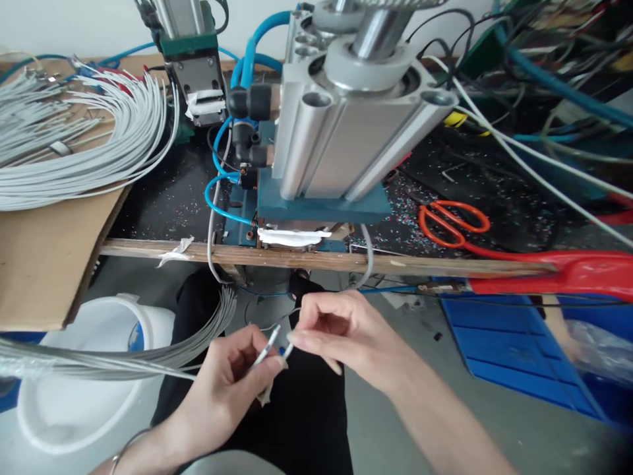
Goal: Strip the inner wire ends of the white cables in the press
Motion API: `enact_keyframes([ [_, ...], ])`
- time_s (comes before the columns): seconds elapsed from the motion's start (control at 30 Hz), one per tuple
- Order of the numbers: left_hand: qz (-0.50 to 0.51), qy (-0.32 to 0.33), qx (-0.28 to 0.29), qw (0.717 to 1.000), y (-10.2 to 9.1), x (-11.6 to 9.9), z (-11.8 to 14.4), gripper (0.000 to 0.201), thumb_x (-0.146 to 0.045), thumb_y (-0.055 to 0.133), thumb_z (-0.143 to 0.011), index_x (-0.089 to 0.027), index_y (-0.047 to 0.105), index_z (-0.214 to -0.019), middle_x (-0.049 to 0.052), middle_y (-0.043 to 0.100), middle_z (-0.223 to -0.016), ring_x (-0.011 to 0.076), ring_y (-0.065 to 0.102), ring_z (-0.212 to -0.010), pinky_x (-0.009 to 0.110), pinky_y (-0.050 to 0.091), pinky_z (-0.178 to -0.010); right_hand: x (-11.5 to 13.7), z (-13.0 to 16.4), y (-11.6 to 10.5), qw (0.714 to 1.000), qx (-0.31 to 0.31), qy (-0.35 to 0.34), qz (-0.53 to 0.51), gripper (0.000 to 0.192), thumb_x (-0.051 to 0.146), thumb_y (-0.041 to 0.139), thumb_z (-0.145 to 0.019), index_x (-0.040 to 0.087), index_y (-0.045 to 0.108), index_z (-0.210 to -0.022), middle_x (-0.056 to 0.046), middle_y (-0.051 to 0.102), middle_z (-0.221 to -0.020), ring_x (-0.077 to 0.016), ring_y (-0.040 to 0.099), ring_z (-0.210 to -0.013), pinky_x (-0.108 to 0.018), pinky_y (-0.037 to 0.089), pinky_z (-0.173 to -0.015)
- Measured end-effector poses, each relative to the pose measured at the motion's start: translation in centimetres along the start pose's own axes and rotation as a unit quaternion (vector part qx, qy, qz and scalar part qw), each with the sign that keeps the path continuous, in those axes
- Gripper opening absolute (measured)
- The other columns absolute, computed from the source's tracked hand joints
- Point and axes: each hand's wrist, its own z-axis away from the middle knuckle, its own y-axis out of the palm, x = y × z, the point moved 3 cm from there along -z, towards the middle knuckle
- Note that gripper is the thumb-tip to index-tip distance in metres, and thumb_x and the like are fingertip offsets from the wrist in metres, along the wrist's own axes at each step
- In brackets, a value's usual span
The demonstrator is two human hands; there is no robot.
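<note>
My left hand (230, 376) is closed around a light grey cable, its cut end (268, 346) sticking up past the thumb. A bundle of similar grey cables (198, 349) passes behind that hand on the left. My right hand (346, 336) is closed in a pinch just to the right, above my lap. Between its fingertips and my left thumb runs a short white strand (289, 351), with a small blue spot beside it. Its exact kind is too small to make out.
A press with a metal cylinder (326, 138) stands at the bench edge (395, 265). Orange-handled scissors (452, 224) and a red-handled tool (568, 274) lie right. Coiled cables (143, 142) rest on cardboard (49, 264) left, above a white bucket (37, 419). Blue bins (514, 356) stand lower right.
</note>
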Motion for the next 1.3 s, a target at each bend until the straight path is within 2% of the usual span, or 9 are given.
enact_keyframes([
  [0.13,0.044,0.043,-0.094,0.994,0.1,0.0,-0.2,0.035,-0.047,0.068,-0.097,-0.017,0.057,-0.081,-0.006,0.047,-0.064,0.0073,0.035,-0.056,0.020,0.025,-0.049,-2.2,-0.9,2.1,0.962,-0.170,-0.089,-0.192,0.029,0.033,0.086,-0.076,0.019,0.065,-0.063,0.006,0.053,-0.053,-0.0071,0.046,-0.042,-0.019,0.034,-0.039],
  [0.27,0.053,0.049,-0.123,0.990,0.0,-0.1,-0.7,0.036,-0.045,0.069,-0.097,-0.017,0.056,-0.080,-0.006,0.046,-0.066,0.0068,0.033,-0.057,0.019,0.025,-0.049,-3.7,-1.4,3.5,0.930,-0.229,-0.131,-0.257,0.029,0.041,0.082,-0.082,0.018,0.072,-0.066,0.003,0.057,-0.057,-0.0088,0.049,-0.045,-0.020,0.040,-0.040],
  [0.47,0.044,0.044,-0.129,0.990,-0.1,0.2,-0.5,0.037,-0.047,0.070,-0.096,-0.016,0.058,-0.079,-0.006,0.047,-0.063,0.0067,0.034,-0.055,0.019,0.027,-0.049,-2.8,-0.4,2.3,0.950,-0.244,-0.115,-0.157,0.022,0.038,0.082,-0.082,0.019,0.075,-0.074,0.002,0.061,-0.063,-0.0086,0.051,-0.046,-0.022,0.041,-0.043],
  [0.63,0.006,0.025,-0.065,0.998,0.3,0.1,0.1,0.037,-0.047,0.069,-0.096,-0.016,0.059,-0.079,-0.005,0.049,-0.060,0.0077,0.040,-0.054,0.020,0.031,-0.050,-0.5,-0.4,0.3,0.996,-0.086,-0.015,-0.019,0.031,0.025,0.084,-0.072,0.018,0.058,-0.055,0.009,0.044,-0.042,-0.0048,0.037,-0.033,-0.018,0.020,-0.034],
  [0.7,0.005,0.037,-0.068,0.997,0.4,-0.1,0.1,0.037,-0.047,0.068,-0.097,-0.016,0.059,-0.078,-0.005,0.049,-0.060,0.0077,0.040,-0.054,0.020,0.030,-0.050,-0.4,-0.7,0.1,0.996,-0.076,-0.027,-0.030,0.033,0.025,0.084,-0.073,0.018,0.057,-0.055,0.009,0.043,-0.041,-0.0043,0.036,-0.031,-0.018,0.018,-0.033],
  [0.87,0.023,0.092,-0.159,0.983,0.1,-1.0,-0.2,0.033,-0.044,0.068,-0.098,-0.018,0.058,-0.080,-0.005,0.050,-0.064,0.0075,0.038,-0.055,0.020,0.030,-0.049,-2.7,-0.8,2.1,0.946,-0.225,-0.158,-0.172,0.025,0.037,0.078,-0.089,0.020,0.070,-0.072,0.005,0.058,-0.057,-0.0084,0.056,-0.043,-0.020,0.043,-0.042],
  [1.0,0.029,0.107,-0.182,0.977,0.2,-1.1,-0.6,0.030,-0.041,0.068,-0.098,-0.018,0.057,-0.081,-0.005,0.052,-0.065,0.0076,0.040,-0.057,0.020,0.030,-0.050,-4.2,-0.3,4.5,0.933,-0.268,-0.207,-0.120,0.017,0.036,0.069,-0.097,0.025,0.081,-0.093,-0.002,0.071,-0.086,-0.0101,0.063,-0.060,-0.022,0.051,-0.054],
  [1.1,0.038,0.113,-0.174,0.978,0.2,-1.2,-0.7,0.031,-0.041,0.068,-0.098,-0.019,0.056,-0.080,-0.004,0.053,-0.067,0.0083,0.040,-0.057,0.020,0.029,-0.050,-4.1,-0.1,5.3,0.927,-0.292,-0.221,-0.078,0.008,0.026,0.076,-0.091,0.027,0.083,-0.089,-0.004,0.072,-0.091,-0.0140,0.067,-0.072,-0.023,0.052,-0.056],
  [1.3,-0.139,0.106,-0.133,0.976,-1.3,-1.7,-0.4,0.041,-0.044,0.053,-0.105,-0.019,0.051,-0.073,-0.003,0.049,-0.064,0.0097,0.039,-0.057,0.023,0.032,-0.053,-3.2,-0.7,5.0,0.911,-0.329,-0.199,-0.149,0.013,0.031,0.074,-0.094,0.024,0.082,-0.086,-0.004,0.076,-0.088,-0.0064,0.055,-0.044,-0.020,0.045,-0.040],
])
